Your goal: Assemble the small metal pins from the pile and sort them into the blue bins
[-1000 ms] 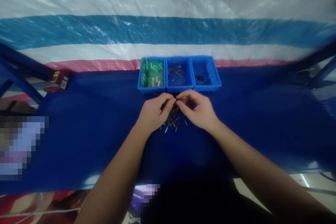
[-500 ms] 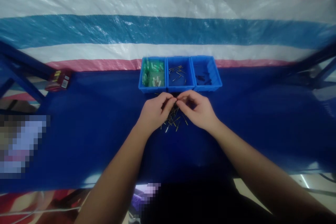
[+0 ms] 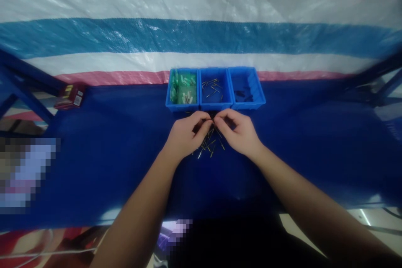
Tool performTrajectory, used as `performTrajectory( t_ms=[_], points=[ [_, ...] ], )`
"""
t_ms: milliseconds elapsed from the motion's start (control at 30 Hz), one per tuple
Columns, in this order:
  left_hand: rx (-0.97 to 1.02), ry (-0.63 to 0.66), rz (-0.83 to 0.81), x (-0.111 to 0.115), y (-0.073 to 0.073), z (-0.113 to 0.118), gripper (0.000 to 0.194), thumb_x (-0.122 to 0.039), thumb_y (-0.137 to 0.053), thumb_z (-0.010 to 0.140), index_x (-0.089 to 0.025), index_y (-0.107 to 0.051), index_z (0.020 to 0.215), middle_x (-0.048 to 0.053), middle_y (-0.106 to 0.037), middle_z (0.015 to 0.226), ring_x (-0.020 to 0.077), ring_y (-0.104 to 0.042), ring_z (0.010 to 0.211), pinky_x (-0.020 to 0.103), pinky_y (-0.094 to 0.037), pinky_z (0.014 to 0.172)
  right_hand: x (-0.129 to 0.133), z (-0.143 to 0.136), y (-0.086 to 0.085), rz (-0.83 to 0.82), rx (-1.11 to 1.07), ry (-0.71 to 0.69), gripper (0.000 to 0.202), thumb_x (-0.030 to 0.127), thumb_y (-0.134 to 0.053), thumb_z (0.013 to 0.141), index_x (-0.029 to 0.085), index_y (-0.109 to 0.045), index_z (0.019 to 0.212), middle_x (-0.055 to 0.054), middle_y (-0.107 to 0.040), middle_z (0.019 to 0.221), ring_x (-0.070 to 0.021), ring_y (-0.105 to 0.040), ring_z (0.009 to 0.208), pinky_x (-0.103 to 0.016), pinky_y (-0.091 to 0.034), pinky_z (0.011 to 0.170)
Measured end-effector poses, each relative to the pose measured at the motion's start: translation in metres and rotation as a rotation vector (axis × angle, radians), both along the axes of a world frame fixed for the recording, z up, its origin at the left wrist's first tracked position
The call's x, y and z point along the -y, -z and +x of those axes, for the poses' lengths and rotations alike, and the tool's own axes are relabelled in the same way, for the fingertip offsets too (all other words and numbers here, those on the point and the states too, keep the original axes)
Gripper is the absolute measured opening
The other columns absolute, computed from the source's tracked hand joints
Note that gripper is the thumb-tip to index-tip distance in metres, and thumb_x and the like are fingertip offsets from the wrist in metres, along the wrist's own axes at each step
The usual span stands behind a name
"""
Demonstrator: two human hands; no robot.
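My left hand (image 3: pixel 190 133) and my right hand (image 3: pixel 236 130) meet fingertip to fingertip just in front of the blue bins. Both are closed in a pinch; what sits between the fingertips is too small and hidden to make out. Beneath them a loose pile of thin metal pins (image 3: pixel 212 149), gold and silver in tone, lies on the blue table (image 3: pixel 125 159). The hands cover part of that pile. The middle bin (image 3: pixel 216 104) holds several similar pins. Green and clear small pieces fill the left bin (image 3: pixel 183 107), and a few dark pieces lie in the right bin (image 3: pixel 248 104).
A dark red box (image 3: pixel 70 95) stands at the table's back left corner. Blue frame posts (image 3: pixel 27 77) rise at both sides. Behind the bins hangs a striped plastic sheet (image 3: pixel 201 35). A white cable (image 3: pixel 47 254) runs below the table's front edge at left.
My right hand has shifted very slightly to the right, and the fingertips of both hands have changed position a little. The bins and the pile look the same.
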State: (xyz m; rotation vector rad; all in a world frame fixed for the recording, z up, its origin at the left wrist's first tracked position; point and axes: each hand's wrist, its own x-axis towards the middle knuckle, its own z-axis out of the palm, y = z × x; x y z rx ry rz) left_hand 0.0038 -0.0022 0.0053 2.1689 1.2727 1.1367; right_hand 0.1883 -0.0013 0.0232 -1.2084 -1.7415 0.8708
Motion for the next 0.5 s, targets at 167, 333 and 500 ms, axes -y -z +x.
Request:
performTrajectory(
  t_ms=[167,333,500],
  points=[
    [-0.042,-0.001,0.015,-0.0009,-0.0009,-0.0017,0.017,-0.032,-0.055,0.097,-0.02,-0.064,0.092,-0.002,-0.063,0.071,0.0094,-0.057,0.06,0.022,-0.043,0.059,-0.0001,-0.0007,0.0021,0.049,-0.016,-0.004,0.011,0.025,-0.064,0.087,0.019,-0.068,0.096,-0.001,-0.067,0.078,-0.0133,-0.059,0.066,-0.028,-0.048,0.061],
    [-0.061,0.003,0.023,-0.0011,-0.0021,-0.0025,0.018,-0.033,-0.054,0.097,-0.019,-0.065,0.092,-0.002,-0.064,0.07,0.0094,-0.057,0.06,0.022,-0.043,0.059,-0.0002,-0.0017,0.0012,0.048,-0.04,-0.014,0.009,0.023,-0.064,0.087,0.019,-0.066,0.094,0.0,-0.066,0.079,-0.0128,-0.059,0.067,-0.027,-0.048,0.061],
    [-0.076,0.006,0.012,-0.0011,-0.0035,-0.0024,0.019,-0.032,-0.054,0.098,-0.019,-0.065,0.091,-0.003,-0.064,0.07,0.0095,-0.058,0.061,0.022,-0.043,0.059,0.0,-0.0007,0.0006,0.048,-0.052,-0.033,0.009,0.023,-0.066,0.086,0.019,-0.066,0.094,0.001,-0.064,0.076,-0.0118,-0.057,0.064,-0.026,-0.047,0.06]
  ],
)
